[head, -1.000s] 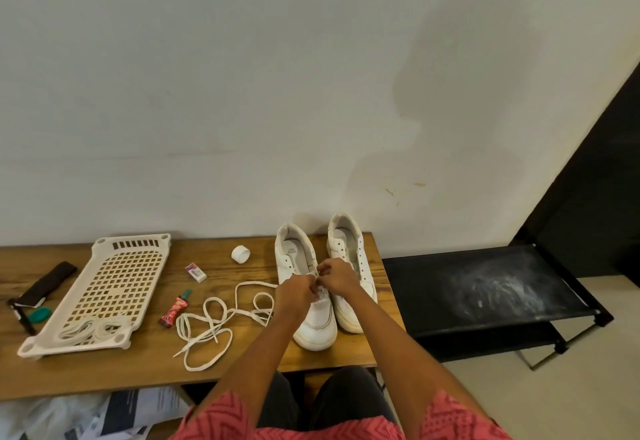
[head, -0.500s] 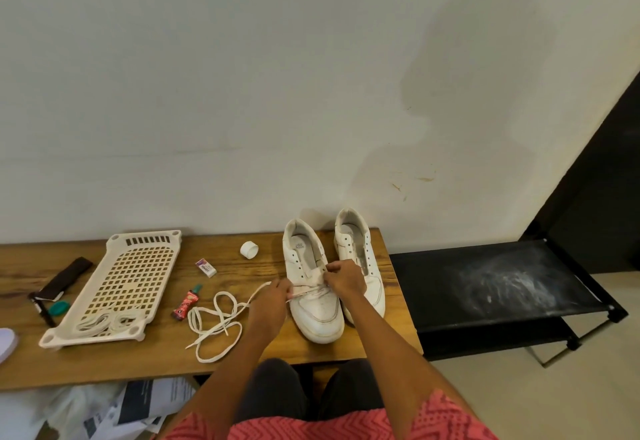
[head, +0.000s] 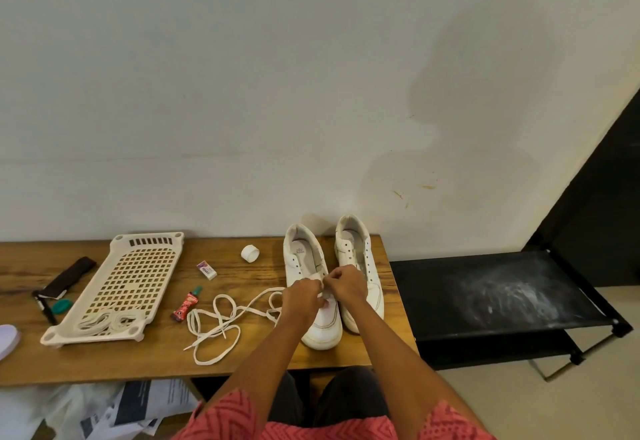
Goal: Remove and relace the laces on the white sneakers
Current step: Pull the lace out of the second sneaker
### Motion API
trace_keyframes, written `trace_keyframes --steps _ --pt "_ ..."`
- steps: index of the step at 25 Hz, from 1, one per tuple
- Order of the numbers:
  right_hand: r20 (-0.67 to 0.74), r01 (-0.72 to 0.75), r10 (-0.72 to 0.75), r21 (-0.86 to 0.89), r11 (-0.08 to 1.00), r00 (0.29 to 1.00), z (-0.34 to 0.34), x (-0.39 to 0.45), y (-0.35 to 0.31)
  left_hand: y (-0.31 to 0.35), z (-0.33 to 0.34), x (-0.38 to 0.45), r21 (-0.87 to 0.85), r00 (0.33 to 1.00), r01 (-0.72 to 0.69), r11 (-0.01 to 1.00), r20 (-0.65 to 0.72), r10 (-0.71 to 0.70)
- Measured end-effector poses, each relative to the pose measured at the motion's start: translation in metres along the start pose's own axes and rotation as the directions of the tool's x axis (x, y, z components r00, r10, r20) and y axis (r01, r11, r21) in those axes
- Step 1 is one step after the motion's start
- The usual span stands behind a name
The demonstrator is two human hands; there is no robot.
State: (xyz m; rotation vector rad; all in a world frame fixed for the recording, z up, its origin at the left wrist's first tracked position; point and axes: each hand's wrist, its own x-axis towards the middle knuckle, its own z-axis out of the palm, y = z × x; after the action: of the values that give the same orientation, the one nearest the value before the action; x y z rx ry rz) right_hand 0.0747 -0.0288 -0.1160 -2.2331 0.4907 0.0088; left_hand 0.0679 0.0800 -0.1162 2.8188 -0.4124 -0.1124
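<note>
**Both hands at the left sneaker's eyelets**

While the two sneakers stand side by side at the table's (head: 104, 367) right end, toes toward the person, the left hand (head: 300, 299) and right hand (head: 347, 283) meet over the left sneaker (head: 304, 259), fingers curled, pinching the lace (head: 221, 322) there. Its slack loops leftward across the wood. The right sneaker (head: 356, 249) is unlaced. Further left lie a red tube (head: 185, 304) and a tray (head: 131, 277).

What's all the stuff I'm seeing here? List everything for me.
sneakers: 2, white, table's right end
loose lace: 1, white, beside the left sneaker
perforated tray: 1, cream, table left
coiled lace: white, on the tray
small cap: 1, white, near wall
eraser: 1, white
tube: 1, red
table: 1, wooden
rack: 1, black, right
papers: under the table
left hand, right hand: at the left sneaker, pinching lace
</note>
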Motion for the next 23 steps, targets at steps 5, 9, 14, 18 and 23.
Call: trace_keyframes --steps 5,9,14,18,23 --pt "0.022 -0.027 0.025 0.104 0.994 0.999 -0.001 0.004 0.008 -0.004 0.009 0.001 -0.46 0.961 0.217 0.861 -0.053 -0.271" --pt "-0.033 -0.045 0.05 0.124 0.991 0.998 0.002 0.001 0.007 -0.022 0.015 -0.02 -0.836 0.807 0.37 0.406 0.073 -0.587" --pt "-0.021 -0.077 0.08 0.113 0.991 0.997 0.006 -0.004 0.002 -0.053 0.0 -0.03 -0.76 0.674 0.525 0.383 0.097 -0.732" --pt "-0.008 -0.08 0.081 0.098 0.992 0.997 0.005 -0.004 -0.001 -0.027 -0.021 -0.014 -0.406 0.884 0.306 0.861 -0.215 -0.415" --pt "-0.014 -0.072 0.073 0.074 0.995 0.997 0.006 -0.002 0.001 0.008 -0.016 -0.002 -0.027 0.996 -0.013 1.0 -0.091 0.01"
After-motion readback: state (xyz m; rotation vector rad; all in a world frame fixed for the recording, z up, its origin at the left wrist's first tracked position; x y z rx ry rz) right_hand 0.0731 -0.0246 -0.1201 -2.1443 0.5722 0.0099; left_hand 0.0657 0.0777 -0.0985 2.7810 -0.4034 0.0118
